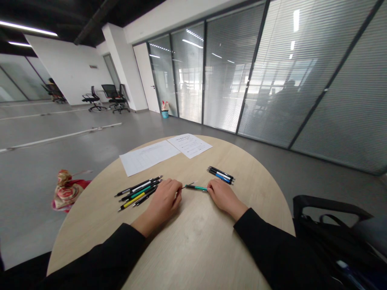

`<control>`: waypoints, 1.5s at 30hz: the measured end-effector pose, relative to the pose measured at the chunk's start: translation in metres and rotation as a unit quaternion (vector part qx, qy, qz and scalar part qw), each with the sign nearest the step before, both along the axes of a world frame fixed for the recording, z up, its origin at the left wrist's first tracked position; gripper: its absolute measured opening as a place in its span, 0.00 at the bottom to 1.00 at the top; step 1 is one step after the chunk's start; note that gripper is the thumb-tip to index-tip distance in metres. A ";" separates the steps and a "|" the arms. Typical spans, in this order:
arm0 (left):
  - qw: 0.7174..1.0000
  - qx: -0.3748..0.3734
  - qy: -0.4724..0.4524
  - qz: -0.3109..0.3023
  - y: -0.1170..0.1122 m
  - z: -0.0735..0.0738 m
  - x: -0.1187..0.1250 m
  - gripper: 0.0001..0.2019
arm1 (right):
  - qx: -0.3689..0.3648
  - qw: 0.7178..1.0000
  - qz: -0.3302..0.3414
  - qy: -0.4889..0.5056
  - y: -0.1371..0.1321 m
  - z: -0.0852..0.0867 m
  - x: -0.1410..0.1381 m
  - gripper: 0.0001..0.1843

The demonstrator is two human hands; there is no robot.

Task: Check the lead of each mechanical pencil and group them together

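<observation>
My right hand (223, 196) pinches one end of a green and black pen (198, 188), which lies nearly level just above or on the table; I cannot tell which. Between the fingertips of my left hand (167, 197) is a thin dark stick (186, 186), its far end beside the tip of that pen. My left palm hides part of it. Left of that hand lies a loose group of several pens in black, white, green and yellow (137, 198). Just beyond my right hand is a smaller bunch of black, white and blue pens (221, 175), lying side by side.
Two printed sheets of paper (148, 155) lie at the far side of the round wooden table (193, 249). A black chair (329, 205) with a bag on it stands at the right. A red and beige bag (68, 191) sits on the floor at the left.
</observation>
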State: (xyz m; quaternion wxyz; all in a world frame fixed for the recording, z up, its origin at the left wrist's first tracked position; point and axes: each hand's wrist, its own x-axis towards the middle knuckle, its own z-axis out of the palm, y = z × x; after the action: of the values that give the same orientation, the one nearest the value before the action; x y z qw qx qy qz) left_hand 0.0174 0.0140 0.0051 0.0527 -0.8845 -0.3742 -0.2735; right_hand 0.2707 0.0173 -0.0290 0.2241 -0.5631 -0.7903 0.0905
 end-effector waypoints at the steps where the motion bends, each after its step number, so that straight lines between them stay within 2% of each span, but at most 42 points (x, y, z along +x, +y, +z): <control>1: 1.000 0.002 -0.010 0.019 0.002 -0.001 -0.002 0.07 | -0.002 1.000 -0.005 0.004 0.000 0.000 0.000 0.08; 6: 0.994 -0.004 -0.015 0.106 0.014 -0.009 -0.014 0.07 | -0.026 0.998 -0.020 0.054 0.001 -0.005 0.001 0.07; 14: 0.983 -0.031 0.060 0.170 0.018 -0.007 -0.019 0.10 | -0.008 0.991 -0.013 0.130 0.006 -0.008 0.002 0.12; 19: 0.982 -0.035 0.075 0.167 0.019 -0.007 -0.018 0.10 | 0.008 0.986 -0.038 0.160 0.009 -0.006 0.004 0.13; 25: 0.985 -0.033 0.059 0.157 0.020 -0.010 -0.020 0.10 | 0.015 0.984 -0.040 0.170 0.009 -0.007 0.005 0.12; 33: 0.981 -0.040 0.081 0.170 0.019 -0.009 -0.019 0.09 | 0.005 0.984 -0.052 0.170 0.008 -0.004 0.004 0.12; 45: 0.984 -0.036 0.099 0.146 0.023 -0.013 -0.020 0.08 | 0.020 0.984 -0.035 0.174 0.010 -0.010 0.005 0.12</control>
State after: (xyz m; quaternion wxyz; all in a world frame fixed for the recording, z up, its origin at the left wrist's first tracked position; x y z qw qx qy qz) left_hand -0.0023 0.0367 -0.0074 0.0969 -0.8444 -0.5019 -0.1601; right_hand 0.2755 0.0277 -0.0388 0.3725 -0.5612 -0.7209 0.1630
